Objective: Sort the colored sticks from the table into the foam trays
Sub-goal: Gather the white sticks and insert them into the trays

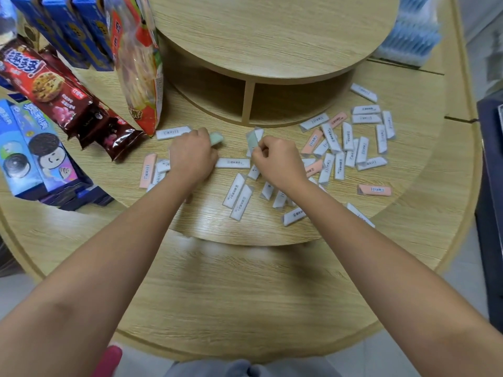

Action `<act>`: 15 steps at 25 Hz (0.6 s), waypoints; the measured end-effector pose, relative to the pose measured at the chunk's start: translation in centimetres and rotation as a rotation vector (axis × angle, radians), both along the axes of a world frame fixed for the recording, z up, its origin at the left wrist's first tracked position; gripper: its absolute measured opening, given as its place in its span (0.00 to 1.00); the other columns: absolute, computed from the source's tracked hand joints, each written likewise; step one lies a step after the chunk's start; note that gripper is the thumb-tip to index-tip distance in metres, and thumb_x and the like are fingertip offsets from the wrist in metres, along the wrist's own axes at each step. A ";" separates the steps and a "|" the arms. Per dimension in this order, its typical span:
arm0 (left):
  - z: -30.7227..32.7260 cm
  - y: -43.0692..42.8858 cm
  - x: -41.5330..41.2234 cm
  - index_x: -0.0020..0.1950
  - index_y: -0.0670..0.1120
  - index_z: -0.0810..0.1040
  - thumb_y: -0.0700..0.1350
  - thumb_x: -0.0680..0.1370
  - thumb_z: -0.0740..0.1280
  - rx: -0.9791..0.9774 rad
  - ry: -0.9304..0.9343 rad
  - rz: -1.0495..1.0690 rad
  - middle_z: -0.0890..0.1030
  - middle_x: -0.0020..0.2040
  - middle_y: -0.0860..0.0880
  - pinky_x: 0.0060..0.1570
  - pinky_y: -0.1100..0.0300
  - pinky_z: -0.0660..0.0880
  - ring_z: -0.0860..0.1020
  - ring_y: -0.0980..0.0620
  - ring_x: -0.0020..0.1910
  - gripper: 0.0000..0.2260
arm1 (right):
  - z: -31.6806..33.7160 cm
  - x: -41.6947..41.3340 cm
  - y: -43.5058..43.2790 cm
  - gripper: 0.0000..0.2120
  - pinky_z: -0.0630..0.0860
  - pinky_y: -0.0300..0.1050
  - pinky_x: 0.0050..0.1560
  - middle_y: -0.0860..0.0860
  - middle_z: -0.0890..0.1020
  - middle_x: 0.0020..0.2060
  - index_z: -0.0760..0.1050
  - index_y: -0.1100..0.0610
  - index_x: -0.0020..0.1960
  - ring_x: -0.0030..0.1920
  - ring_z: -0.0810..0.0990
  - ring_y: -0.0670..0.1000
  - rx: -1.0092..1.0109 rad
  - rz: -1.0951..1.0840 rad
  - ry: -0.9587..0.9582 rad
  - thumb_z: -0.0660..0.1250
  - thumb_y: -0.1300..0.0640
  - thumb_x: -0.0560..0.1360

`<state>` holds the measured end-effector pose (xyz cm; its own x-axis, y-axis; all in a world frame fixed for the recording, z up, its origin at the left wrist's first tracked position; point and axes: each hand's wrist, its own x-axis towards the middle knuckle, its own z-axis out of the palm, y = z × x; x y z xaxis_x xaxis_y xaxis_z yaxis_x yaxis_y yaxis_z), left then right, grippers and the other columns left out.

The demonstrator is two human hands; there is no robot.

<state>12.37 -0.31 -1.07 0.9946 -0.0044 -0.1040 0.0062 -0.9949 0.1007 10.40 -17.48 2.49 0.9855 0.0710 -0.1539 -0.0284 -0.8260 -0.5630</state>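
Observation:
Several short sticks with white, pink and green faces lie scattered on the middle tier of a round wooden stand point(272, 232). My left hand point(192, 153) grips a pale green stick point(217, 138) that pokes out past its fingers. My right hand point(277, 159) pinches another green stick point(253, 140), held upright. A white stick point(233, 163) lies flat between the two hands. A dense heap of white and pink sticks point(351, 144) lies to the right, and a pink one point(374, 189) lies apart. No foam tray is in view.
Snack packs stand at the left: a red cookie bag point(54, 88), a cracker bag point(136, 63), blue boxes point(73, 28) and a cookie box point(30, 148). The stand's raised top tier point(258, 50) with open shelf slots sits behind the sticks. Blue packs point(411, 34) sit at the back right.

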 end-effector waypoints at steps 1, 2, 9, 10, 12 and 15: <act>0.4 0.3 0.0 0.55 0.37 0.72 0.43 0.77 0.61 -0.079 -0.031 0.019 0.78 0.51 0.36 0.42 0.49 0.68 0.75 0.36 0.49 0.12 | 0.2 -0.3 -0.2 0.10 0.72 0.44 0.35 0.52 0.77 0.33 0.76 0.60 0.40 0.35 0.75 0.50 0.072 -0.001 0.028 0.61 0.57 0.76; 0.9 0.5 -0.1 0.55 0.37 0.72 0.42 0.77 0.60 -0.167 -0.073 0.048 0.77 0.50 0.37 0.43 0.48 0.68 0.75 0.36 0.48 0.10 | 0.5 -0.5 -0.4 0.09 0.71 0.41 0.34 0.50 0.76 0.31 0.76 0.59 0.39 0.34 0.73 0.47 0.131 -0.006 0.048 0.62 0.57 0.76; 5.8 -3.9 -7.2 0.61 0.47 0.70 0.46 0.83 0.55 -1.160 0.098 0.185 0.77 0.43 0.50 0.34 0.59 0.78 0.81 0.54 0.35 0.09 | 2.4 -6.7 -3.7 0.07 0.66 0.34 0.31 0.47 0.69 0.26 0.72 0.56 0.35 0.29 0.67 0.44 0.437 -0.227 0.140 0.66 0.61 0.70; 6.1 -5.4 -9.0 0.61 0.46 0.70 0.45 0.82 0.56 -1.265 0.175 0.201 0.75 0.43 0.49 0.32 0.60 0.77 0.80 0.55 0.32 0.09 | 2.4 -8.4 -4.7 0.06 0.67 0.36 0.32 0.48 0.70 0.26 0.73 0.56 0.35 0.29 0.68 0.45 0.480 -0.263 0.165 0.66 0.61 0.70; 6.6 -8.4 -12.5 0.61 0.45 0.71 0.43 0.81 0.59 -1.423 0.305 0.208 0.74 0.43 0.48 0.30 0.62 0.76 0.76 0.56 0.29 0.09 | 2.5 -11.8 -6.9 0.04 0.67 0.39 0.31 0.53 0.72 0.28 0.74 0.57 0.37 0.29 0.69 0.48 0.568 -0.323 0.208 0.66 0.63 0.70; 6.6 -13.3 -17.3 0.60 0.49 0.71 0.40 0.78 0.65 -1.485 0.485 0.154 0.76 0.41 0.49 0.31 0.63 0.72 0.73 0.56 0.30 0.12 | 2.4 -17.5 -11.6 0.03 0.64 0.36 0.23 0.55 0.74 0.27 0.75 0.60 0.42 0.25 0.69 0.48 0.715 -0.407 0.262 0.67 0.66 0.72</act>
